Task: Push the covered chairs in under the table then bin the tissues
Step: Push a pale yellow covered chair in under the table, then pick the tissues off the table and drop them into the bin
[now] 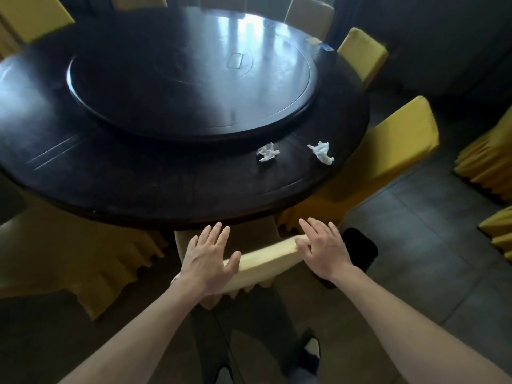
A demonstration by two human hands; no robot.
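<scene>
Head view, one frame. Both hands over the top edge of the near chair [263,261] backrest, yellow cover.

Left hand [206,257]: fingers straight and spread, pointing toward the bench [138,173]; thumb lies along the top of the backrest. Grip slack, nothing clasped (cannot tell whether the palm bears on the cover or sits just above it).

Right hand [324,252]: fingers straight, spread, thumb at the backrest's right end. Grip likewise slack, holds nothing. Contact with the cover looks likely at the thumb; palm contact cannot be told.

Near chair: backrest between the two hands, tilted in frame, seat part ahead of the fingers reaching under the bench edge.

Bench: round, dark, with a raised turntable [191,76] in the middle, glare on its far half.

Tissues: two crumpled white ones on the bench rim, ahead of the right hand and well apart from it. Left tissue [267,152] lies nearer the turntable edge; right tissue [321,152] lies near the bench edge. The two do not touch.

Other covered chairs: one [388,162] ahead-right of the right hand, seat partly under the bench; one [63,253] left of the left hand; more round the far side.

Dark object [360,250] on the floor just right of the right hand, identity unclear. Person's legs and shoes below the forearms.
</scene>
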